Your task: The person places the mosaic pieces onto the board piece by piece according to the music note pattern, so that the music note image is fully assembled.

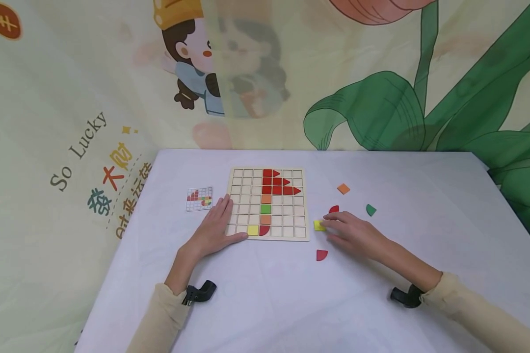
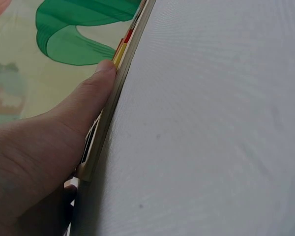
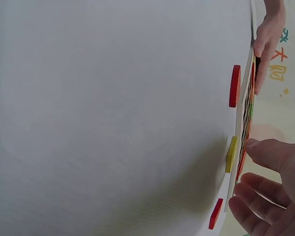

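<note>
A wooden grid board (image 1: 287, 211) lies on the table, holding red, orange, green and yellow tiles in some of its squares. My left hand (image 1: 213, 225) rests on its lower left corner, fingers extended along the left side. The thumb (image 2: 91, 96) lies straight along the near edge in the left wrist view. To the right of the board, my right hand (image 1: 355, 233) reaches over a yellow square tile (image 1: 318, 225). In the right wrist view that yellow tile (image 3: 231, 155) sits on the cloth, and the thumb and fingers are apart with nothing gripped.
A small pattern card (image 1: 199, 199) lies left of the board. Loose on the right are an orange square tile (image 1: 343, 189), a green quarter-round tile (image 1: 370, 210), a partly hidden red tile (image 1: 333, 209) and a red quarter-round tile (image 1: 321, 255). A printed curtain hangs behind the white table.
</note>
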`<move>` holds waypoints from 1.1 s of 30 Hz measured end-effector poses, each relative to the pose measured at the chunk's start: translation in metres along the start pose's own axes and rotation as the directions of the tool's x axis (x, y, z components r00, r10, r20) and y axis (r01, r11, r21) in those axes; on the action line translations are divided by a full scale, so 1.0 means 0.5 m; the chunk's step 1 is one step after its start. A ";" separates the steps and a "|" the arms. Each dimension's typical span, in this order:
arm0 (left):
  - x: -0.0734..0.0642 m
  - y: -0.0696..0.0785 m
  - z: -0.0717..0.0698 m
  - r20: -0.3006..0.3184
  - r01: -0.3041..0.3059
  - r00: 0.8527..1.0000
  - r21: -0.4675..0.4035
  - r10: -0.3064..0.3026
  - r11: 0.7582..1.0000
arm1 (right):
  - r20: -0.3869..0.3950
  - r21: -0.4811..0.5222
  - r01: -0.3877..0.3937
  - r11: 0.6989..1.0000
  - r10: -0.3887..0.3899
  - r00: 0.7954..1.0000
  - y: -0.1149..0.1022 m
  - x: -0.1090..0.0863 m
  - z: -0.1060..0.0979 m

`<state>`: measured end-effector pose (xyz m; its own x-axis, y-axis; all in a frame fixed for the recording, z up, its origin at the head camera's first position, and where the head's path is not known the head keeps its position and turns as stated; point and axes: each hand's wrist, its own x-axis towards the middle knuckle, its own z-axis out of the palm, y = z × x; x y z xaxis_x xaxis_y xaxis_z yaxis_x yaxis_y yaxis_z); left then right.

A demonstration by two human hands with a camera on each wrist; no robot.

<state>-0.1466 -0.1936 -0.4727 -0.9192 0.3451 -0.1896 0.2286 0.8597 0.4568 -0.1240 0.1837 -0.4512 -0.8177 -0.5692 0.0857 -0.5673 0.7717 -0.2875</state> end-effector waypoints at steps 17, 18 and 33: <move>0.002 -0.002 0.003 -0.005 0.001 1.000 0.003 -0.001 1.000 | -0.001 -0.040 0.070 0.997 -0.071 0.998 0.007 0.041 0.021; 0.003 -0.002 0.003 -0.005 0.002 1.000 0.005 -0.002 1.000 | -0.005 -0.043 0.069 0.997 -0.070 0.998 0.008 0.042 0.020; 0.006 -0.006 0.005 -0.003 -0.002 1.000 0.025 0.002 1.000 | -0.057 0.061 0.197 0.979 -0.194 0.979 -0.082 0.137 -0.007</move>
<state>-0.1493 -0.1942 -0.4766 -0.9197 0.3458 -0.1860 0.2382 0.8680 0.4357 -0.1570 0.1142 -0.4302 -0.6967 -0.6908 0.1935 -0.7101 0.6259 -0.3224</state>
